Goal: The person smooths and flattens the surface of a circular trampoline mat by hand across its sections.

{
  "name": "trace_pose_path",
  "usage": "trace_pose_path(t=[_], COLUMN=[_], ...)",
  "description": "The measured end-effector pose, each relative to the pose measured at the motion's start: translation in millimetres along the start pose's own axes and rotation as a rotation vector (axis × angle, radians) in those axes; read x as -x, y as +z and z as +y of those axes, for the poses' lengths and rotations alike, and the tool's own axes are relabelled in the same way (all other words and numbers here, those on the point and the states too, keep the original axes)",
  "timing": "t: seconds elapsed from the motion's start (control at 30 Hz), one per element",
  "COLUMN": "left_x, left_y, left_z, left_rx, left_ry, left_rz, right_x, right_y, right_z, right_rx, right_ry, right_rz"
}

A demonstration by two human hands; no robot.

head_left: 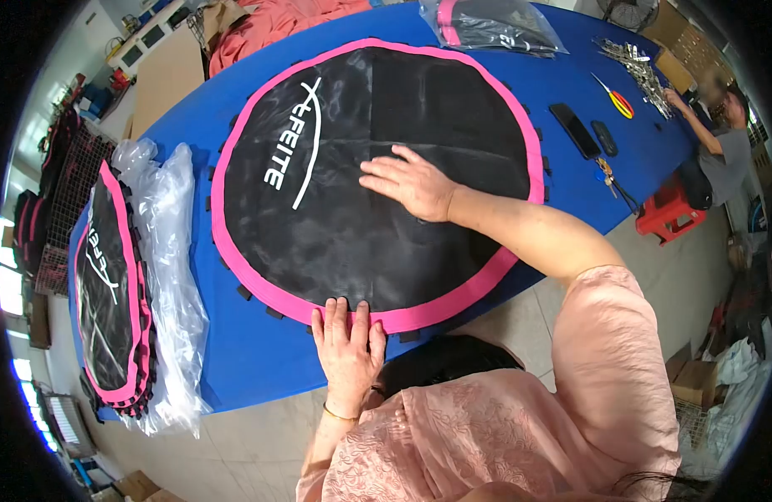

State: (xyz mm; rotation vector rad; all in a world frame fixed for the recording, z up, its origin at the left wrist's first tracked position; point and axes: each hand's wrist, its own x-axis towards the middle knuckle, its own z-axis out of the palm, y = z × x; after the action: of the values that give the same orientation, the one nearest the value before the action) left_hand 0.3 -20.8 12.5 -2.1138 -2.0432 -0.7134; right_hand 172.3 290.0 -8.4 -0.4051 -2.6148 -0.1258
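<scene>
A round black mat (453, 100) with a pink border and white lettering lies spread out on the blue table (252, 360). Small dark tabs stick out around its edge. My right hand (411, 182) rests on the black middle of the mat, its fingers apart and pointing left. At the near edge my left hand (348, 343) lies on the pink border with its fingers spread. Neither hand grips anything.
Left of the mat are clear plastic bags (172, 276) and folded mats (110, 293). A bagged mat (495, 29) lies at the back. Rightward are a phone (573, 130), scissors (620, 104), keys (605, 169) and metal pieces (641, 75). Another person (725, 159) sits there.
</scene>
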Motion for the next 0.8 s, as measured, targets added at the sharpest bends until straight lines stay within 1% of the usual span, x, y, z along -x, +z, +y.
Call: trace_pose_path(t=[0.1,0.23,0.33,0.37,0.47,0.57,0.6,0.67,0.8], left_x=[2,5,6,6,5,4,4,4,3], left_y=[4,7,6,5,4,2,2,4,4], left_z=[-4,-6,-6,-6,-4,-3,-3,-3,-2], left_rx=[-0.005,-0.005,0.014,0.009,0.017,0.018,0.013,0.018,0.018], left_ry=[-0.007,-0.001,0.002,-0.003,-0.010,-0.016,-0.018,-0.007,-0.003], left_rz=[-0.012,-0.013,-0.035,-0.040,-0.055,-0.051,-0.050,-0.029,-0.009], right_x=[-20,-52,-79,-85,-102,-109,-109,-106,-103], right_y=[9,26,25,28,38,38,39,43,46], right_z=[28,64,70,71,71,63,59,51,25], right_rx=[0.064,0.179,0.222,0.212,0.219,0.235,0.232,0.218,0.191], right_ry=[0.042,0.186,0.282,0.279,0.359,0.356,0.353,0.306,0.272], right_rz=[-0.053,-0.103,-0.183,-0.183,-0.161,-0.219,-0.216,-0.139,-0.149])
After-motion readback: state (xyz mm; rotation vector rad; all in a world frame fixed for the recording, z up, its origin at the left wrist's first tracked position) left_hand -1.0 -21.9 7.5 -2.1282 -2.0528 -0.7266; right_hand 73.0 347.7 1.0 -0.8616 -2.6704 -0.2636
